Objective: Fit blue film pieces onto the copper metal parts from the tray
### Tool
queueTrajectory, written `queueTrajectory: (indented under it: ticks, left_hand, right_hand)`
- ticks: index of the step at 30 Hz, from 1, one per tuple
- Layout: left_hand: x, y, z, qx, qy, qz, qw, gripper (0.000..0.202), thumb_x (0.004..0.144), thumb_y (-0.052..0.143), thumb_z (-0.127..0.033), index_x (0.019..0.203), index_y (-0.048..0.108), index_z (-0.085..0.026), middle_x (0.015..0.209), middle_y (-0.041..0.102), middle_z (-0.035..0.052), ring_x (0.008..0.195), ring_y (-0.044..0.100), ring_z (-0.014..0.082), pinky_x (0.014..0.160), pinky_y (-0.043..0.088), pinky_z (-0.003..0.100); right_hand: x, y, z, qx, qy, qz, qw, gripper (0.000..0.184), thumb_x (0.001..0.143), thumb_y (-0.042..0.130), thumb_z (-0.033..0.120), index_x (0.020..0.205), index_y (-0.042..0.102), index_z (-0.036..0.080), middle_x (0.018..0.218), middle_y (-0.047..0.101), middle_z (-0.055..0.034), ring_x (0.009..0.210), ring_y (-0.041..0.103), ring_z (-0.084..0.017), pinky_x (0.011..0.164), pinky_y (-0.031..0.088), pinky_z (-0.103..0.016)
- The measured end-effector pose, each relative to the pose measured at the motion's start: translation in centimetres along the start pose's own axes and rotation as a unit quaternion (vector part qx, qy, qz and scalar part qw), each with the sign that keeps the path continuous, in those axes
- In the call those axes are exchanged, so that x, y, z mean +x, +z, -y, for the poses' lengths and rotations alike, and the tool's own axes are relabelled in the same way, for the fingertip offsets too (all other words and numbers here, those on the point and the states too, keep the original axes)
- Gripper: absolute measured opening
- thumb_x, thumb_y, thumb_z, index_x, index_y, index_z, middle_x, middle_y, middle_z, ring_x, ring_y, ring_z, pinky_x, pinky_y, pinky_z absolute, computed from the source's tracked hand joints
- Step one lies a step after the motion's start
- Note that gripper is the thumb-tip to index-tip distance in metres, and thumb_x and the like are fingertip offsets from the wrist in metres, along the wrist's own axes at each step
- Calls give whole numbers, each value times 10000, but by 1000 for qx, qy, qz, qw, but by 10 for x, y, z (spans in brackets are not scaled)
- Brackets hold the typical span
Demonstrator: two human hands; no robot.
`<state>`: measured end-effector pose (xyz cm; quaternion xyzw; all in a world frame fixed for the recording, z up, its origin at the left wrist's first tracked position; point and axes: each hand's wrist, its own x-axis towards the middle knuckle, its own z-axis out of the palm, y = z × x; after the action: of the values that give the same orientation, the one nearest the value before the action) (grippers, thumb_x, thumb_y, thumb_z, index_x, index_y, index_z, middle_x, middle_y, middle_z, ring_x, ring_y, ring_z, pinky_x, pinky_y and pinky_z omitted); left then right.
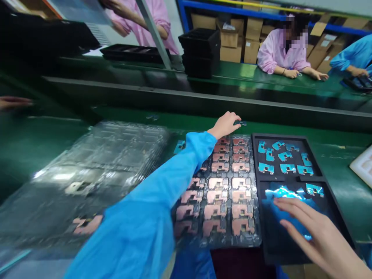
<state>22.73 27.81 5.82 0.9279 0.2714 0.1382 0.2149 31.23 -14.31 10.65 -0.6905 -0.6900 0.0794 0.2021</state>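
Teal-blue and small, the flat part [242, 123] lies on the green bench top [334, 155] just beyond the far edge of the clear blister tray [203, 242], far from the person and a little left of the black tray [287, 178]. Its long side seems to run left to right, though it is too small and blurred to be sure. The left hand [225, 124] is the nearer by a wide margin. Its blue-sleeved arm stretches diagonally from near left to far centre across the blister tray, and its curled fingertips meet the part's left end. Whether they pinch it or only touch it cannot be told. The right hand [316, 232] is well apart from the part, at near right, with fingers spread and flat above the blue film [290, 193] in the black tray's near compartment, clamped on nothing. The far compartment holds loose teal pieces [280, 157] of like kind. Copper-coloured plates [229, 193] fill the blister tray's pockets in rows. A stack of clear trays [87, 174] lies to the left. Across the belt stand stacked black trays [200, 50], and co-workers in pink sleeves [279, 54] sit at the far bench.
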Motion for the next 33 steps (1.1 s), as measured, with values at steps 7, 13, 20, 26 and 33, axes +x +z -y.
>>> queueTrajectory:
  ticks: [7, 13, 20, 26, 33]
  left_hand:
    - [81, 49, 23, -53, -40, 67, 996, 292, 1020, 747, -405, 1177, 721, -160, 1208, 734, 89, 1090, 712, 251, 990, 597, 480]
    - [54, 23, -7, -161, -74, 21, 984, 147, 893, 817, -248, 870, 734, -128, 813, 763, 73, 822, 736, 229, 882, 601, 411]
    - [-114, -12, -102, -431, -72, 16, 899, 262, 821, 855, -353, 1001, 757, -189, 980, 828, 85, 860, 793, 227, 824, 655, 364]
    - [-215, -1, -154, -463, -128, -54, 876, 188, 797, 864, -338, 912, 782, -213, 863, 798, 45, 812, 776, 215, 729, 670, 310]
    - [-242, 26, -164, -435, -144, -166, 873, 140, 826, 832, -331, 811, 761, -212, 734, 737, 5, 671, 708, 160, 660, 625, 250]
  right_hand:
    - [-17, 2, -26, -23, 48, -19, 998, 332, 1121, 548, 339, 1422, 676, 284, 1344, 783, -62, 1120, 822, -249, 900, 711, -286]
    - [11, 6, -28, 56, 75, -65, 994, 254, 1125, 542, 325, 1302, 720, 290, 1280, 790, -64, 1123, 808, -255, 926, 708, -356]
    - [74, 19, -6, 303, 140, -230, 914, 444, 1007, 725, 387, 1405, 652, 205, 1219, 781, -113, 946, 778, -213, 749, 676, -317]
    - [65, 44, 28, 380, 138, -223, 887, 179, 982, 732, 385, 964, 745, 207, 859, 743, -21, 747, 698, -164, 684, 618, -278]
    - [52, 70, 45, 383, 142, -247, 879, 275, 1021, 635, 415, 840, 692, 216, 782, 701, -20, 645, 647, -157, 593, 571, -276]
